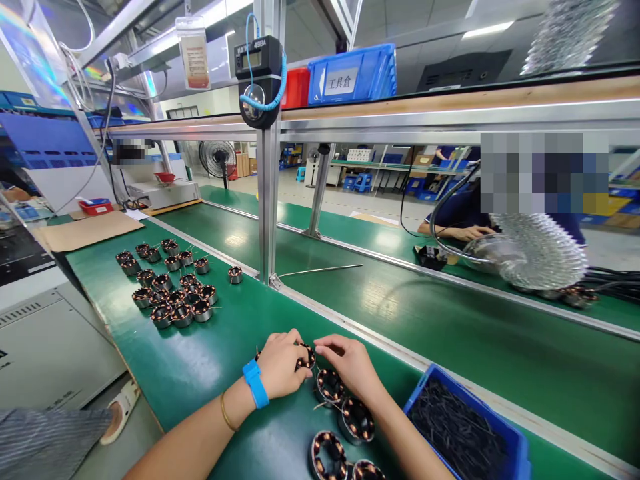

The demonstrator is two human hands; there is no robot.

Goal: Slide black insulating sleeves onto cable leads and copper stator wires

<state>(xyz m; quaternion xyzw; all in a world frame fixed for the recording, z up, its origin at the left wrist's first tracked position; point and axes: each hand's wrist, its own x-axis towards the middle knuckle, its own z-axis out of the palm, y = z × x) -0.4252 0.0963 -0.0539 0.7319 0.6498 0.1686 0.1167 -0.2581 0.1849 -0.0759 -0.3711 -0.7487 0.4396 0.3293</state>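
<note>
My left hand (284, 363), with a blue wristband, is closed around a copper-wound ring (306, 357) on the green tabletop (200, 373); part of another ring shows behind it. At the ring's right side is my right hand (347, 360), thumb and forefinger pinched together; whatever they hold is too small to make out. Several similar rings, such as one (330, 385) just below my hands and one (357, 420) under my right wrist, stand near the front edge. To the right, a blue bin (520, 460) holds many thin black pieces.
Many wound rings (181, 315) stand grouped at the left, with a single ring (235, 275) near the metal post (267, 200). A metal rail (360, 327) borders the recessed green belt. Across it, a person's hand (473, 233) is beside a silver duct (545, 260).
</note>
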